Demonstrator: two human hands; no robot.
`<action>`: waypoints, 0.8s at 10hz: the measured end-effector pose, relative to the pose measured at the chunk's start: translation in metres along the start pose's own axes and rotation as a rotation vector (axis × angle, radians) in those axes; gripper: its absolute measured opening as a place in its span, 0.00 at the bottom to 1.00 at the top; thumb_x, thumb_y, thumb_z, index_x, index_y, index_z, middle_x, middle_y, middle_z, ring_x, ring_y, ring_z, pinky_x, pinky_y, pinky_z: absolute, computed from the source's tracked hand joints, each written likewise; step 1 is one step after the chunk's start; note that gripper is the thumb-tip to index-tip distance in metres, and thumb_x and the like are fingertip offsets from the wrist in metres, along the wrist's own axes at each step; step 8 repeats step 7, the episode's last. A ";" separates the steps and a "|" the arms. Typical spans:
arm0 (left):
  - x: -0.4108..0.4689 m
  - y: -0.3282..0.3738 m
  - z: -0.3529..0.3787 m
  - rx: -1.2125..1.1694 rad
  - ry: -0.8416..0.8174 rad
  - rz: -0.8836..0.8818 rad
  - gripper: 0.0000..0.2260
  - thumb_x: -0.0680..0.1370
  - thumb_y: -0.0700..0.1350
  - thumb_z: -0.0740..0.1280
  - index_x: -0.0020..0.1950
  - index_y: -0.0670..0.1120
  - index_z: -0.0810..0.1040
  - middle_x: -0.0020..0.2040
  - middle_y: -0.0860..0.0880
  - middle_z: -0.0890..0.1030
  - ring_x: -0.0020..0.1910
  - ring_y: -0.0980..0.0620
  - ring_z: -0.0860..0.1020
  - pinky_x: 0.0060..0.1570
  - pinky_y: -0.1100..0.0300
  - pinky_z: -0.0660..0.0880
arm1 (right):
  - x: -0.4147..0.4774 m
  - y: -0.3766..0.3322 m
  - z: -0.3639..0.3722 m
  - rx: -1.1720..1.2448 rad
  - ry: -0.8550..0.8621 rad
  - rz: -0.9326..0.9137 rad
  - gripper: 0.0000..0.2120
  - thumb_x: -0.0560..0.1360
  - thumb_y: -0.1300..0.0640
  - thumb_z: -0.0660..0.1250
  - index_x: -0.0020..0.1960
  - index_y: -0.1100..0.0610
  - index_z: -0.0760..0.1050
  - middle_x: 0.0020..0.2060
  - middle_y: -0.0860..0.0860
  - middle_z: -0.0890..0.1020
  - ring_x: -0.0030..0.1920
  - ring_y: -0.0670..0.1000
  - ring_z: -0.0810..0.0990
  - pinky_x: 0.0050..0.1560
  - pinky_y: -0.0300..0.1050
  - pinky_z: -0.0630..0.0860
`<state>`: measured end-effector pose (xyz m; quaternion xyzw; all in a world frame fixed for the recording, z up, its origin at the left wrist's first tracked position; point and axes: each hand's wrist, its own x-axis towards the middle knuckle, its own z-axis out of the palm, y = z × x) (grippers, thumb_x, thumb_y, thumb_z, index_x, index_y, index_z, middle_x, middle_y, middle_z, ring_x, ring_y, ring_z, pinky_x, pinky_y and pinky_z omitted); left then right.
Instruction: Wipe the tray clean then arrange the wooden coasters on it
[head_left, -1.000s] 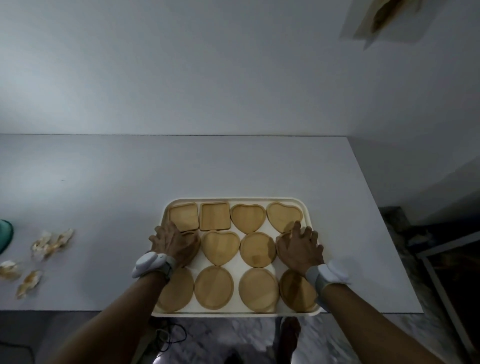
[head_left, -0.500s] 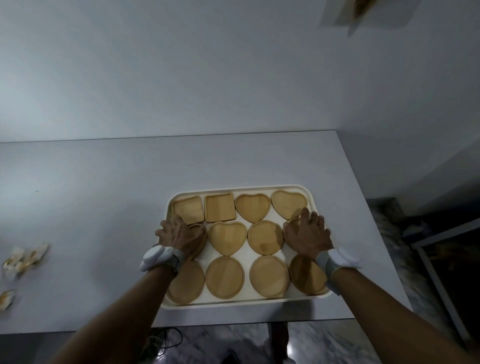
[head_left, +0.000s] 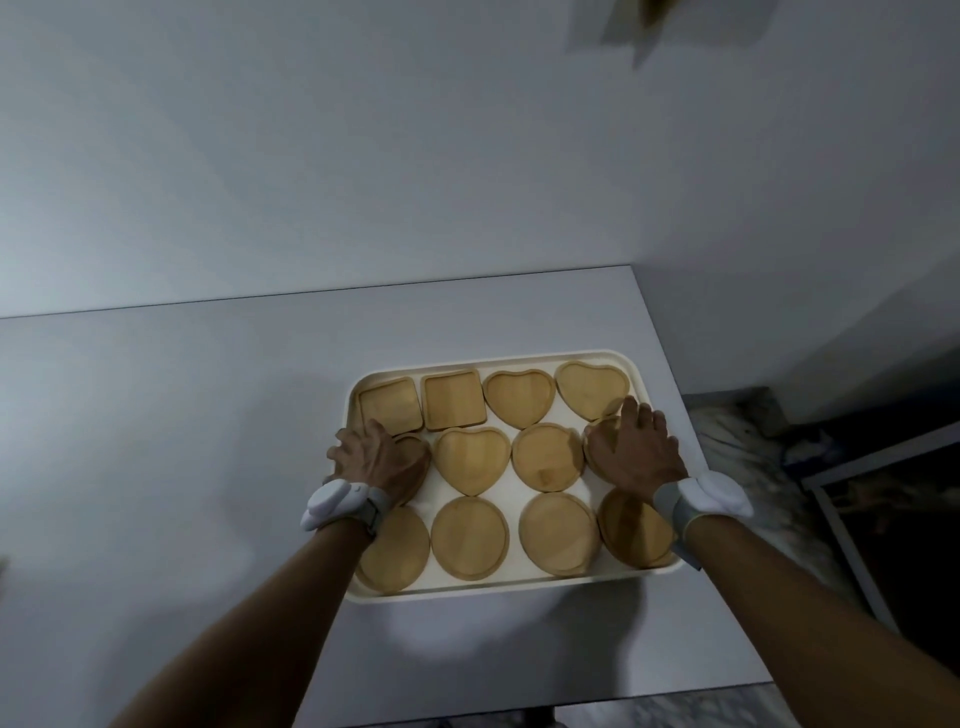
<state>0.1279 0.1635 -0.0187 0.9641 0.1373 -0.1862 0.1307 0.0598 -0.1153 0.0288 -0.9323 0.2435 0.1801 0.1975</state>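
A cream rectangular tray (head_left: 498, 586) lies on the white table, filled with several wooden coasters in three rows. The back row has two square coasters (head_left: 454, 399) and two heart coasters (head_left: 518, 396). A heart coaster (head_left: 471, 457) and a round coaster (head_left: 547, 456) sit in the middle row, with round coasters (head_left: 470, 536) along the front. My left hand (head_left: 378, 460) rests flat on the middle row's left coaster, fingers spread. My right hand (head_left: 635, 449) lies flat on the middle row's right coaster. Both covered coasters are mostly hidden.
The white table (head_left: 182, 441) runs left and back to a plain wall. Its right edge (head_left: 675, 384) is close beside the tray, with a marbled floor and a dark framed object (head_left: 893, 493) below. The front table edge is near my forearms.
The view has shifted: the tray now appears farther from the front table edge, and the crumpled scraps at left have left the frame. Both hands stay flat on the same coasters.
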 end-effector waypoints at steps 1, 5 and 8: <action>0.001 0.021 0.001 0.006 -0.010 0.008 0.30 0.72 0.65 0.62 0.64 0.44 0.66 0.63 0.39 0.67 0.61 0.36 0.68 0.59 0.40 0.72 | 0.015 0.013 -0.007 0.015 0.030 -0.001 0.33 0.81 0.46 0.56 0.77 0.62 0.50 0.77 0.62 0.55 0.77 0.62 0.52 0.74 0.60 0.56; 0.000 0.051 -0.013 -0.138 -0.081 0.032 0.38 0.71 0.68 0.63 0.71 0.43 0.62 0.70 0.38 0.66 0.68 0.35 0.66 0.64 0.39 0.68 | 0.048 0.042 -0.020 0.090 -0.070 0.003 0.29 0.79 0.43 0.55 0.73 0.59 0.59 0.72 0.61 0.64 0.72 0.62 0.62 0.69 0.59 0.64; -0.014 0.083 -0.045 -0.674 -0.174 0.172 0.39 0.67 0.77 0.54 0.52 0.43 0.78 0.50 0.44 0.81 0.50 0.43 0.79 0.53 0.47 0.76 | 0.038 0.000 -0.045 0.649 -0.257 -0.017 0.35 0.77 0.32 0.48 0.40 0.58 0.79 0.42 0.54 0.83 0.47 0.56 0.81 0.52 0.50 0.75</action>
